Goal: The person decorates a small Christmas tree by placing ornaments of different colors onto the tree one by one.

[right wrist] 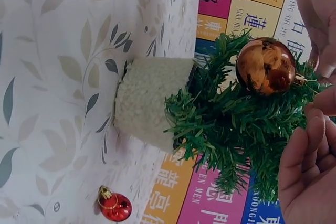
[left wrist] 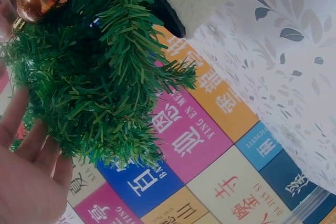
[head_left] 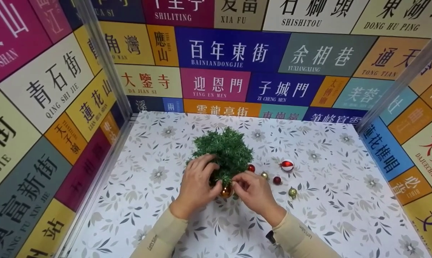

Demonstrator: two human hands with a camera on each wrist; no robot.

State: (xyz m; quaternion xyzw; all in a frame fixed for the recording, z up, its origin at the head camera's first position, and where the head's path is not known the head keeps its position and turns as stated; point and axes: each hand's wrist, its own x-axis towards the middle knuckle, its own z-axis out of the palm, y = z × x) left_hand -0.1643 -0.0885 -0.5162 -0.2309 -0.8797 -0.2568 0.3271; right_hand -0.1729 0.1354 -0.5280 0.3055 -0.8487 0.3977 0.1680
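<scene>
A small artificial Christmas tree (head_left: pixel 223 147) stands on the table, its cream, rough-textured pot (right wrist: pixel 152 100) showing in the right wrist view. A shiny copper bauble (head_left: pixel 226 190) hangs at the front of the green foliage, its gold cap turned toward the fingertips. My left hand (head_left: pixel 200 179) reaches round the tree's left side, fingers curled among the branches and thumb close above the bauble. From the right, my right hand (head_left: pixel 255 190) pinches with thumb and forefinger beside the bauble's cap; I cannot tell whether loop or twig lies between the fingertips.
Right of the tree lie a red-and-white bauble (head_left: pixel 287 165), a dark red bauble (head_left: pixel 277 180), and gold baubles (head_left: pixel 292 193) (head_left: pixel 264 175). A red bauble (head_left: pixel 251 168) sits against the foliage. Sign-printed walls (head_left: pixel 216 84) enclose the floral-patterned table (head_left: pixel 158 215).
</scene>
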